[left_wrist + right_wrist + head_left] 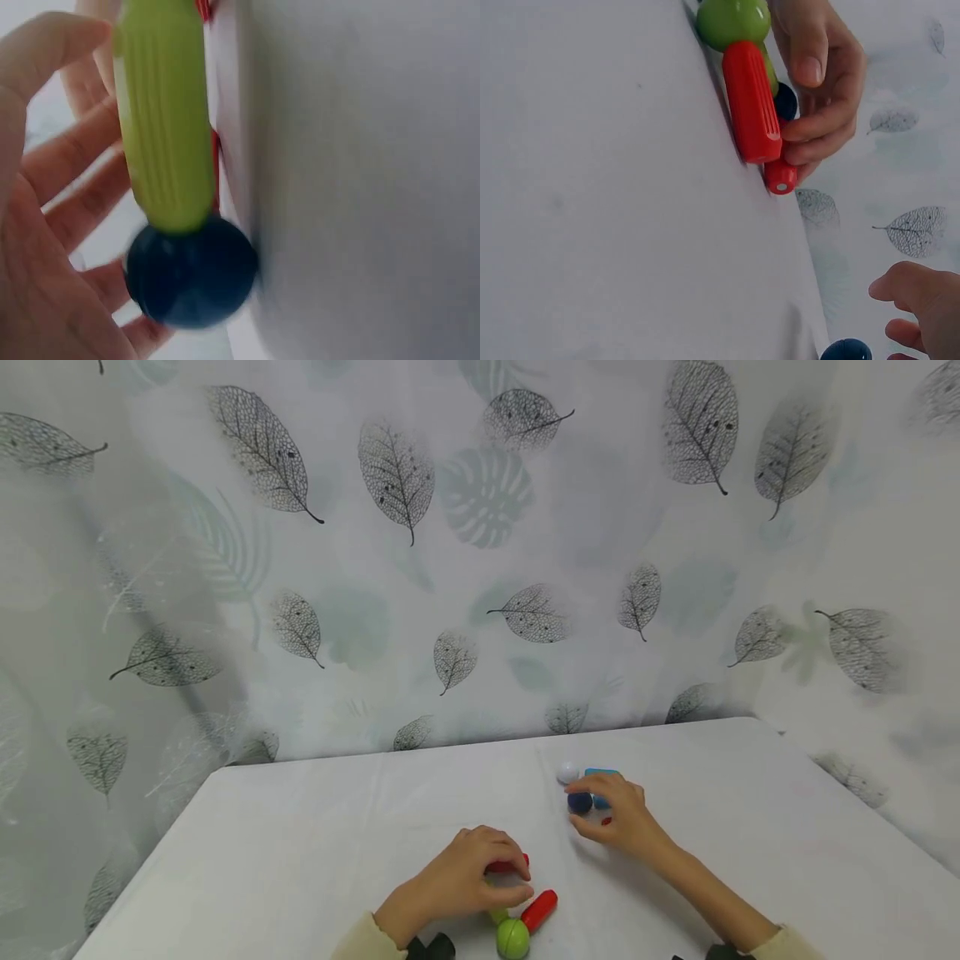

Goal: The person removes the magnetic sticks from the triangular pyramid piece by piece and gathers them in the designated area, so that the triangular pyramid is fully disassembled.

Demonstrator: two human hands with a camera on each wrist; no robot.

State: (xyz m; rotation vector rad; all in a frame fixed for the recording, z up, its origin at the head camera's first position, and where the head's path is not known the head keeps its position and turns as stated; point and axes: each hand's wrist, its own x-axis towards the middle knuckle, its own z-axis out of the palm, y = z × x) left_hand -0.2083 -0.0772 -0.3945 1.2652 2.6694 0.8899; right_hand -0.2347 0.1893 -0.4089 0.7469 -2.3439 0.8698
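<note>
On the tabletop (315, 843), the left hand (465, 877) grips a part-built cluster of red rod (538, 910), green ball (513, 937) and other pieces, while the right hand (618, 814) pinches a dark blue ball (579, 802) farther off, not yet joined.

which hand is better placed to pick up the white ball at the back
Right. The right hand already sits beside the white ball, pinching a dark blue ball. The left hand is nearer the person, busy gripping red and green sticks.
</note>
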